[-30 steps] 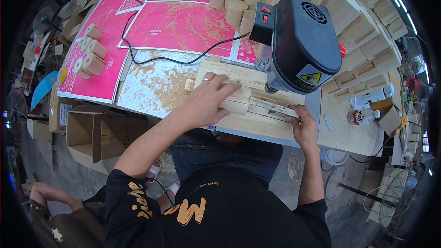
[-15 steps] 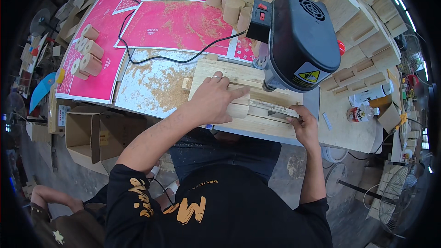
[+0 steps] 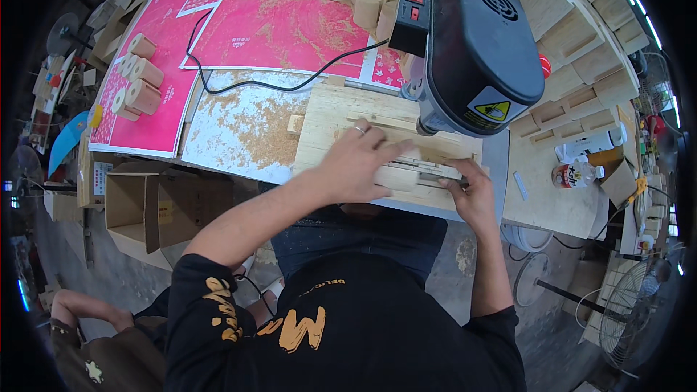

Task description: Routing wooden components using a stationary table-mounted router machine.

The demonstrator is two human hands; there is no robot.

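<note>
A workbench [image 3: 548, 210] is spread beneath and around the black machine [image 3: 483, 51]. Stacked wooden pieces [image 3: 566, 51] are piled behind the machine and along its right. Pink sheets [image 3: 290, 33], dusted with sawdust, are laid to its left. By the machine itself, the far right part of a pale wooden board [image 3: 327, 116] is overhung; the rest of the board is extended to the left and toward the person. An open cardboard box [image 3: 168, 214] is seen well to the machine's left, beyond the bench's near edge. A black cable [image 3: 290, 89] is run in a loose curve to the machine's left.

The left hand [image 3: 356, 167] is placed over the board, left and nearside of the machine. Its thumb and index finger are set wide apart across a wooden block [image 3: 396, 178]; the fingertips are blurred, and whether the block is squeezed or only touched cannot be told. The right hand [image 3: 472, 192] is held nearside of the machine, and the right end of a narrow pale strip [image 3: 435, 168] is pinched between its thumb and fingers. The block is partly covered, nearside and left of the machine; the strip is aligned lengthwise between the hands.
</note>
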